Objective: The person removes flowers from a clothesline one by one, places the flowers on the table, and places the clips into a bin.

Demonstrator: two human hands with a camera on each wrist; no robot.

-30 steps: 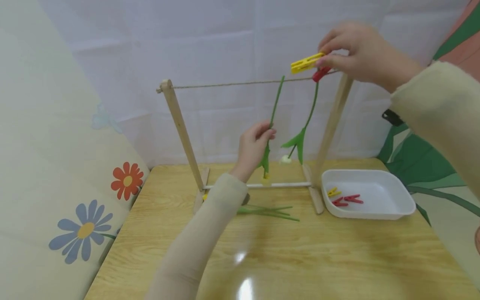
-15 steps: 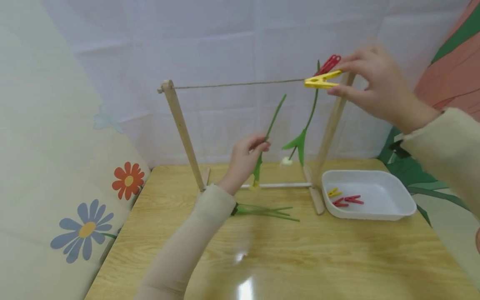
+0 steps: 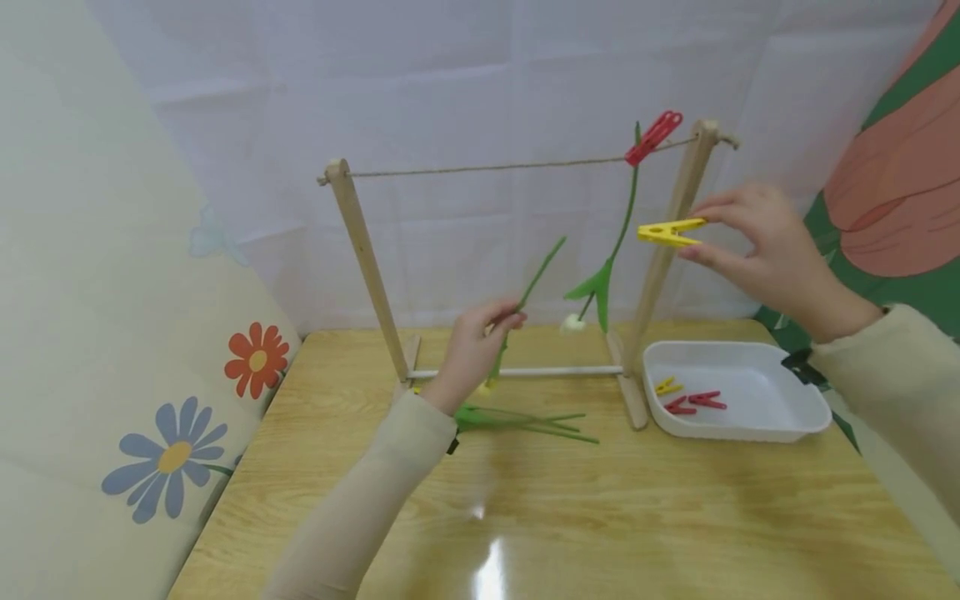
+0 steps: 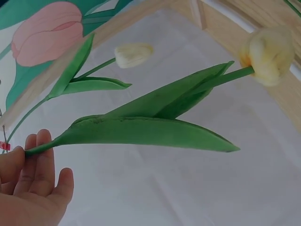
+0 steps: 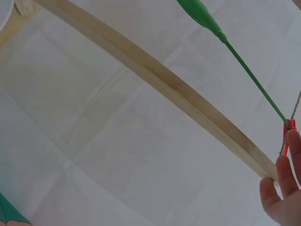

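Observation:
My left hand [image 3: 476, 346] pinches the green stem of a tulip [image 3: 543, 268], head down, below the twine [image 3: 487, 168]. In the left wrist view this tulip [image 4: 150, 129] shows long green leaves and a pale yellow bloom. My right hand [image 3: 768, 254] pinches a yellow clothespin [image 3: 665, 232] by its handles, in front of the right post and apart from the twine. A white tulip [image 3: 602, 286] hangs upside down from the twine by a red clothespin [image 3: 654, 139]. The right wrist view shows my right fingers [image 5: 286, 176], but the yellow clothespin is out of sight there.
Wooden posts, left [image 3: 367, 258] and right [image 3: 684, 196], hold the twine, with a white bar [image 3: 562, 370] low between them. A white tub [image 3: 780, 429] with several clothespins stands at right. More green stems [image 3: 555, 425] lie on the table [image 3: 600, 517], partly behind my left arm.
My right hand has come down and right, away from the twine, with the yellow clothespin. My left hand has lowered the tulip left, and its stem end has dropped below the twine.

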